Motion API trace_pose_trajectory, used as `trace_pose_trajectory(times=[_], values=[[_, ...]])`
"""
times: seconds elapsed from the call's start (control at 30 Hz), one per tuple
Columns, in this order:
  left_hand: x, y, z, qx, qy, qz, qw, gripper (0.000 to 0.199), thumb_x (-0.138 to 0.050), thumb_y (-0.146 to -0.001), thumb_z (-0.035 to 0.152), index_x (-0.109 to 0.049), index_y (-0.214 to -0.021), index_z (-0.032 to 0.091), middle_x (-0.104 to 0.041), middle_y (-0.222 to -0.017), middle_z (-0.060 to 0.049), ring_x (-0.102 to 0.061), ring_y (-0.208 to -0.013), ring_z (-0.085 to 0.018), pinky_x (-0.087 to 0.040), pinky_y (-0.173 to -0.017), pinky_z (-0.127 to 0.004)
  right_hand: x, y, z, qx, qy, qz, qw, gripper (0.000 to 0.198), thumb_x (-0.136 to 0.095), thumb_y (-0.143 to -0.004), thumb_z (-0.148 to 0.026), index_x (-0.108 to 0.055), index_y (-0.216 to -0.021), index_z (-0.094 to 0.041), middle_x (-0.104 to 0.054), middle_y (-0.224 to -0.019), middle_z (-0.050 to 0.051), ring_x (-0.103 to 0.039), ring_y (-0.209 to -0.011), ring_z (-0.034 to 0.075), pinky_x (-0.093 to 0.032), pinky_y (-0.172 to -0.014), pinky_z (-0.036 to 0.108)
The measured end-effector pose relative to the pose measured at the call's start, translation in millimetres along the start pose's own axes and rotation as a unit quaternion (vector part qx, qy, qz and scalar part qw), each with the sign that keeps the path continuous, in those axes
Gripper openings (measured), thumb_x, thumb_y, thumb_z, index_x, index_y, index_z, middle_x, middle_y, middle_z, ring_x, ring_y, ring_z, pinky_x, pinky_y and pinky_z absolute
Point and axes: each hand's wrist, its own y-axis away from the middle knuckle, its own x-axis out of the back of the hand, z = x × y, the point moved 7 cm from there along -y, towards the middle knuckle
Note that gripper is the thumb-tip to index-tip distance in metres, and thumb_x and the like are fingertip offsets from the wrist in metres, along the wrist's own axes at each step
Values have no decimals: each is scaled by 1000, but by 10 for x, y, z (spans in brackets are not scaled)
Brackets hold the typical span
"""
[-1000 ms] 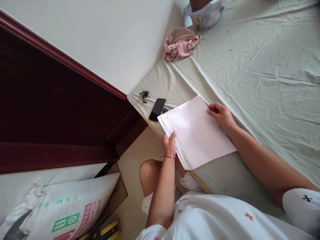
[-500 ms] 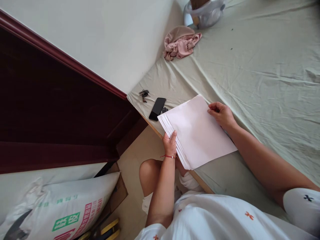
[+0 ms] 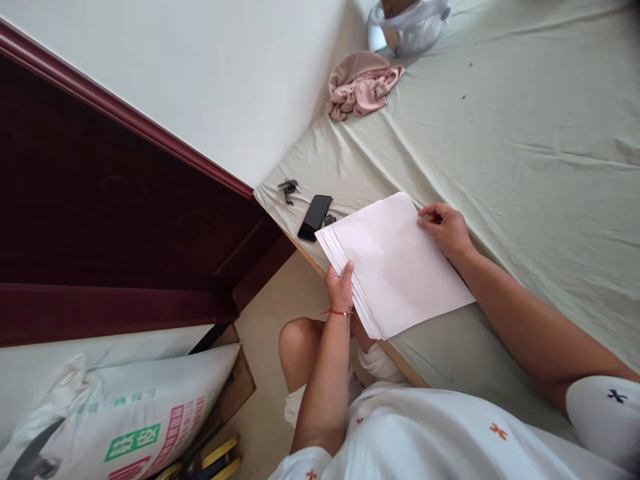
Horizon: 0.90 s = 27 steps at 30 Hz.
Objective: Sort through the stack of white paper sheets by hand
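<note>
A stack of white paper sheets (image 3: pixel 400 267) lies tilted over the near edge of the cloth-covered surface, its left edges fanned in narrow steps. My left hand (image 3: pixel 340 287), with a red string bracelet at the wrist, grips that left edge, thumb on top and fingers underneath. At the far right edge, my right hand (image 3: pixel 445 230) is closed in a pinch, thumb and fingertips at the paper's border. A black phone (image 3: pixel 315 217) lies just beyond the stack's left corner, with a small dark object (image 3: pixel 329 221) partly hidden beside it.
Keys (image 3: pixel 289 188) lie near the wall corner. A crumpled pink cloth (image 3: pixel 361 87) and a clear plastic container (image 3: pixel 417 30) stand farther back on the green sheet (image 3: pixel 525 133). Dark red panelling (image 3: pixel 115 180) and a printed white sack (image 3: pixel 150 407) are at left.
The far edge of the top sheet has lowered slightly, and my right hand has shifted a little to the right. My left hand keeps its hold on the paper.
</note>
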Motion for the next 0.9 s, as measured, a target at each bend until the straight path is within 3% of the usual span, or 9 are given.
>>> trace_pose_trajectory(times=[0.17,0.43,0.63,0.9], values=[[-7,-3,-5,-1,9,-3,1000,56,-91,-68,54,-75,-107,18,-80,-113,-9,-75,-103,-25,-56,-100,-39,-6,-10,-27,6,5,-6,1000,13,-69,-71,-25,-71,-84,-23,-53,-77,0,-47,-70,16,-43,-72,35],[-9,-2,0,-4,3,-6,1000,58,-91,-68,56,-76,-110,17,-80,-109,-10,-73,-109,-28,-54,-104,-42,-133,33,-135,92,130,-62,985,17,-59,-75,-12,-74,-78,-22,-56,-84,4,-53,-71,19,-46,-77,39],[12,-4,-12,-11,4,0,1000,54,-90,-71,53,-77,-109,18,-80,-111,-9,-73,-110,-27,-54,-105,-41,-70,1,-112,63,107,-37,992,13,-63,-75,-18,-73,-81,-23,-59,-83,4,-53,-70,18,-48,-75,38],[229,-76,-33,-14,72,126,989,46,-88,-70,42,-75,-108,20,-79,-114,-9,-73,-114,-28,-54,-106,-44,-45,-30,-35,34,36,-25,998,14,-65,-77,-33,-72,-83,-23,-57,-73,2,-49,-66,17,-42,-64,34]])
